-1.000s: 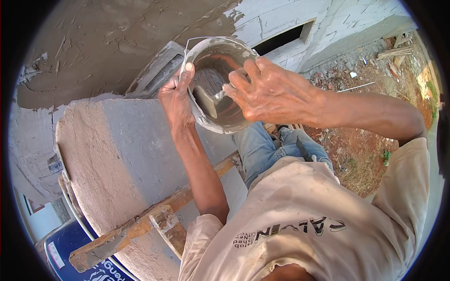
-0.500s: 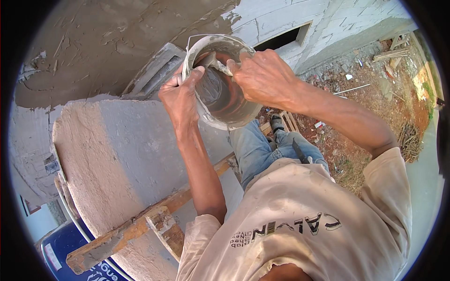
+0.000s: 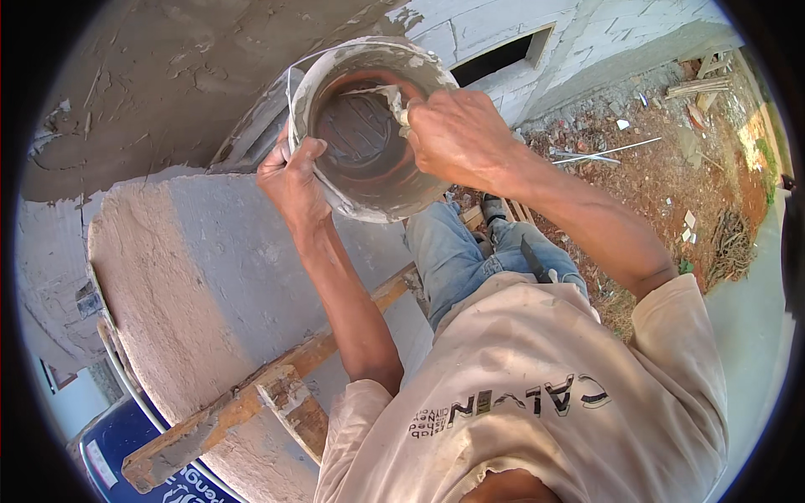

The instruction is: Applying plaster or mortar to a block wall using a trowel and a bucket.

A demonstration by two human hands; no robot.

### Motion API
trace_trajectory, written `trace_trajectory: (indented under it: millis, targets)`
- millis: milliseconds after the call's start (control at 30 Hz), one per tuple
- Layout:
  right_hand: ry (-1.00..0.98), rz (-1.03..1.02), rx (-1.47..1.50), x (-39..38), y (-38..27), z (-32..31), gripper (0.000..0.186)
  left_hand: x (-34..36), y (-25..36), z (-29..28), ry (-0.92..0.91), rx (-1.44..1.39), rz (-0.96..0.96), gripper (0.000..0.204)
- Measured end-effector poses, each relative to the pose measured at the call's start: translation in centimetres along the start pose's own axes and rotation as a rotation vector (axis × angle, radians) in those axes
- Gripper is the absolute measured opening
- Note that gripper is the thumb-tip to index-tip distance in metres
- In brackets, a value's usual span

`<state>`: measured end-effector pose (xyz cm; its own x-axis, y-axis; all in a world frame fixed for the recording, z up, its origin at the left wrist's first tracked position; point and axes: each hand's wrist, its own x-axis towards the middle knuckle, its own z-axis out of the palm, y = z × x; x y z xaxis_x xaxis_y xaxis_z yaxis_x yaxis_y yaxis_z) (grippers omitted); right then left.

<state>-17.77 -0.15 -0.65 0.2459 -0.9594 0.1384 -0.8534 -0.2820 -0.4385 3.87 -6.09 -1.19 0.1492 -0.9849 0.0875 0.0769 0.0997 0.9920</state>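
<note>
A mortar-smeared bucket (image 3: 377, 201) is tilted so that its inside shows, with a thin layer of wet grey mortar (image 3: 356, 130) streaked over its bottom. My left hand (image 3: 293, 176) grips the rim at the left, its thumb over the edge and its fingers outside. Closed round the handle of a mortar-caked trowel (image 3: 394, 101), my right hand (image 3: 461, 138) works at the bucket's right side. The trowel reaches into the bucket, and most of its handle is hidden by my fingers.
Wet brown plaster (image 3: 193, 75) coats the wall ahead, beside pale blocks with a dark opening (image 3: 499, 63). A grey and tan slab (image 3: 243, 260) and a wooden beam (image 3: 251, 386) lie at my left, above a blue container (image 3: 126, 440). Debris litters the ground (image 3: 620, 184).
The bucket has shifted left and slightly up, tipping its inside more into view. My left hand moved left with it. The trowel is now nearer the right inner wall, and streaks show in the mortar.
</note>
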Motion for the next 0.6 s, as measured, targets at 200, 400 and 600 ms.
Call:
trace_trajectory:
  millis: [200, 400, 600]
  targets:
    - [0.053, -0.257, -0.079, -2.2, -1.7, 0.0, 0.010, 1.1, 1.2, -1.0, -0.054, -0.034, 0.073, 0.031]
    - [0.148, -0.291, -0.345, -3.3, -3.4, 0.1, 0.007, 1.9, 2.3, -1.4, -0.128, -0.088, 0.082, 0.026]
    - [0.123, -0.169, -0.251, -2.9, -1.4, -1.4, 0.055, 2.0, 3.0, -1.3, -0.095, -0.028, 0.082, 0.026]
